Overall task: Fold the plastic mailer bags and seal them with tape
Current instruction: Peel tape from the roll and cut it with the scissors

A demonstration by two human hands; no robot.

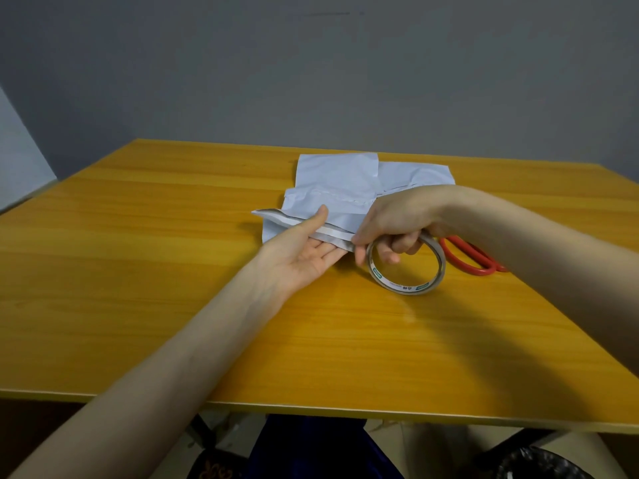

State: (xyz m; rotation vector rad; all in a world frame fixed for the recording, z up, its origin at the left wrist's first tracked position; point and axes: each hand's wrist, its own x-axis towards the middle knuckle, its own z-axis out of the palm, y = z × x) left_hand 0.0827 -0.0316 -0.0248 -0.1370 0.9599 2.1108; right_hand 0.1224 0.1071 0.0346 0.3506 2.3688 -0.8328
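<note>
Several white plastic mailer bags (pixel 340 183) lie stacked at the far middle of the wooden table (pixel 173 271). The front bag's near edge is folded into a grey strip (pixel 290 221). My left hand (pixel 307 247) lies palm up with its fingers under that fold and its thumb on top, pinching it. My right hand (pixel 397 223) grips a roll of clear tape (pixel 406 267), fingers curled through the ring, with its fingertips at the right end of the fold.
Red-handled scissors (pixel 473 259) lie on the table just right of the tape roll, partly behind my right wrist. A grey wall stands behind the table. A dark bin (pixel 543 464) sits on the floor at lower right.
</note>
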